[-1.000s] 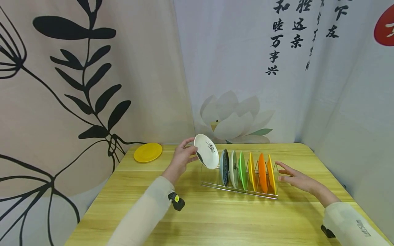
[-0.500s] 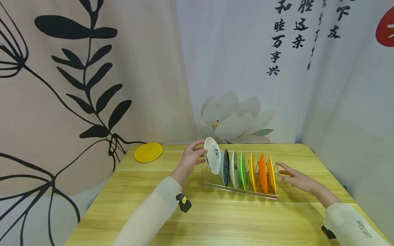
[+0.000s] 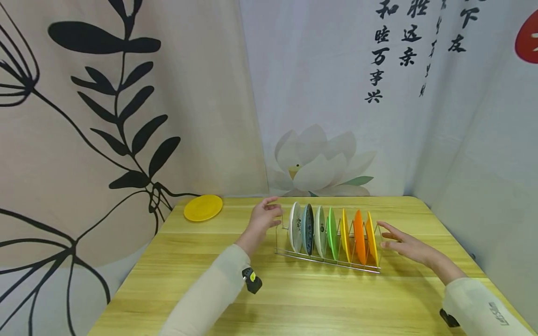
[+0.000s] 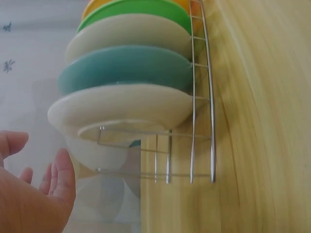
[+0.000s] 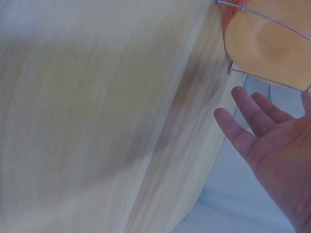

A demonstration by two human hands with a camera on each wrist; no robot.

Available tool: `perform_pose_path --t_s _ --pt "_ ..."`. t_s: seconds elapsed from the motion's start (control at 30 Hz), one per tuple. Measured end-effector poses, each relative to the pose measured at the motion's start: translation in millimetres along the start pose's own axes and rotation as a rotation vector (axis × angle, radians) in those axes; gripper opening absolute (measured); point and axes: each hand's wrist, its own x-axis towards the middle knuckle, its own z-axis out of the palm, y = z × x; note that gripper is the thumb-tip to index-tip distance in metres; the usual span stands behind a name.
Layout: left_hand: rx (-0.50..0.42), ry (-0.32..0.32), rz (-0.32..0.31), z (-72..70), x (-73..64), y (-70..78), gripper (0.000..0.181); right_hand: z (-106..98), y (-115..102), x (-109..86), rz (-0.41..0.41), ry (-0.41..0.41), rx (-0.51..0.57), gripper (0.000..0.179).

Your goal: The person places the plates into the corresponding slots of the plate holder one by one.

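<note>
A wire rack (image 3: 332, 262) stands on the table with several plates upright in its slots. At its left end is a white plate (image 3: 295, 228) with a dark printed pattern, beside a blue plate (image 4: 126, 70). Then come a pale plate (image 3: 320, 231), a green plate (image 3: 332, 233), a yellow plate (image 3: 345, 235), an orange plate (image 3: 359, 237) and another yellow plate (image 3: 371, 238). My left hand (image 3: 261, 221) is just left of the white plate, holding nothing, its fingers apart from it. My right hand (image 3: 405, 243) is at the rack's right end, fingers extended; one fingertip seems to touch the wire.
A yellow plate (image 3: 203, 208) lies flat at the table's back left. The wooden table (image 3: 294, 298) extends in front of the rack. Behind it hangs a curtain (image 3: 210, 116) printed with plants and characters.
My left hand moved right and lowered the white plate into the rack's left end, then let go of it. The right hand has stayed in place.
</note>
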Motion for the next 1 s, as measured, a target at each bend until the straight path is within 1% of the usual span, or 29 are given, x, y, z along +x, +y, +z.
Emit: perform_pose_path --t_s 0.27,0.43,0.6,0.67,0.83,1.0 --pt "-0.016 0.049 0.003 -17.4 3.8 -3.5 0.05 0 -1 -0.1 0.0 -0.006 -0.004 0.072" --pt "-0.015 0.08 -0.004 -33.5 8.0 -7.3 0.048 0 -1 -0.3 0.004 -0.001 -0.005 0.071" --pt "-0.036 0.13 -0.009 -55.0 13.7 -12.8 0.051 0 0 -0.6 0.001 0.002 -0.007 0.071" --pt "-0.055 0.154 -0.024 -65.5 16.3 -14.9 0.052 0 0 -0.7 0.0 0.002 -0.008 0.071" --pt "-0.083 0.239 -0.061 -93.9 23.7 -23.5 0.053 -1 2 0.1 0.002 0.004 -0.011 0.071" --pt "-0.124 0.341 -0.072 -121.7 26.2 -30.7 0.058 0 2 0.5 0.01 0.005 -0.01 0.071"
